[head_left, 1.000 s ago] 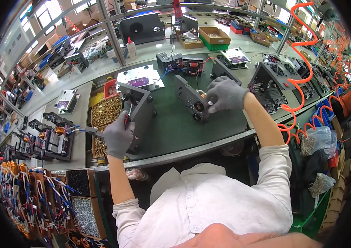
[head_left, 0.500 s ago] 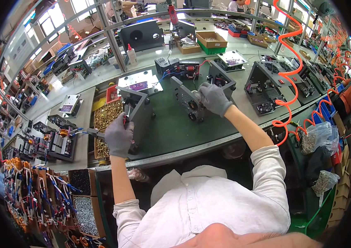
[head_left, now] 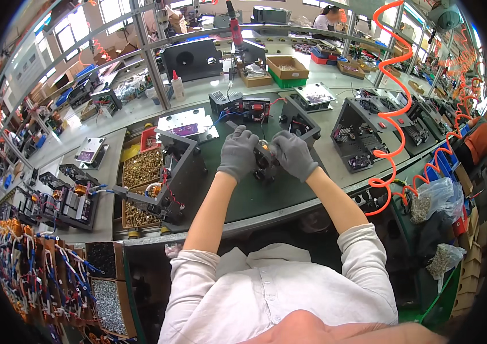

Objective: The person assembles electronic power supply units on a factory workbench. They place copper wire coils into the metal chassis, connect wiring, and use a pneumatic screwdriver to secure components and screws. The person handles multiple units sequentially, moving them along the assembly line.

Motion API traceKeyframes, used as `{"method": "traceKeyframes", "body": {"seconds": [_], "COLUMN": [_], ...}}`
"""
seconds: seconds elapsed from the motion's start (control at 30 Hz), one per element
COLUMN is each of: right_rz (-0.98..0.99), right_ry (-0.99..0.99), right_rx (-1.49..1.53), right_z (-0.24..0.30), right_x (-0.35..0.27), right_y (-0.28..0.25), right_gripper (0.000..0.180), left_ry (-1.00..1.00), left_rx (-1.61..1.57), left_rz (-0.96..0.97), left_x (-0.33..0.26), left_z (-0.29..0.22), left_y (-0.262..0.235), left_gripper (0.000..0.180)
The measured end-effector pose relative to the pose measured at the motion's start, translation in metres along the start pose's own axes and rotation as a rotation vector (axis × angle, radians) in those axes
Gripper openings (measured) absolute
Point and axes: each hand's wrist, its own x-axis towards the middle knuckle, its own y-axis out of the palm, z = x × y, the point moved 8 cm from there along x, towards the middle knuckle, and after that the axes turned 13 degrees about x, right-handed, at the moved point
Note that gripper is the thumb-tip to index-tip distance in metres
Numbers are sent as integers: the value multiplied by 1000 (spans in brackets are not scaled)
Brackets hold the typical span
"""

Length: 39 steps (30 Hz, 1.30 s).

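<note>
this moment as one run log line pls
left hand: on dark metal panel | right hand: at same panel, grip unclear | left side: grey metal housing | farther back: white bottle, red tip

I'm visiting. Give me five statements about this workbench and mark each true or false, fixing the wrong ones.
The left hand and right hand wear grey fabric gloves. True.
The hands are far apart. False: they are close together.
A coiled orange hose hangs right of the right hand. True.
The left hand holds a white plastic bottle. False: it is at a dark-grey metal panel.
Small brass-coloured parts lie left of both hands. True.
</note>
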Motion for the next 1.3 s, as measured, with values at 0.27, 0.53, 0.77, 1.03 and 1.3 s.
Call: {"method": "traceKeyframes", "body": {"seconds": [0.27, 0.53, 0.77, 1.03, 1.3], "right_rz": [-190, -867, -995, -966, -549], "right_ry": [654, 371, 1329, 1565, 1518], "right_rx": [561, 787, 1187, 1242, 1236], "right_z": [-55, -35, -37, -126, -204], "right_x": [28, -97, -352, -430, -420], "right_y": [4, -86, -31, -105, -103], "right_gripper": [24, 23, 29, 46, 23], "left_ry": [-84, -135, -241, -283, -902], "left_rx": [-82, -106, -308, -319, -63], "left_rz": [-40, 0, -253, -126, -165], "left_x": [-10, -20, -71, -227, -378], "left_z": [7, 17, 7, 21, 97], "left_y": [8, 15, -20, -104, -204], "left_gripper": [31, 44, 48, 21, 15]}}
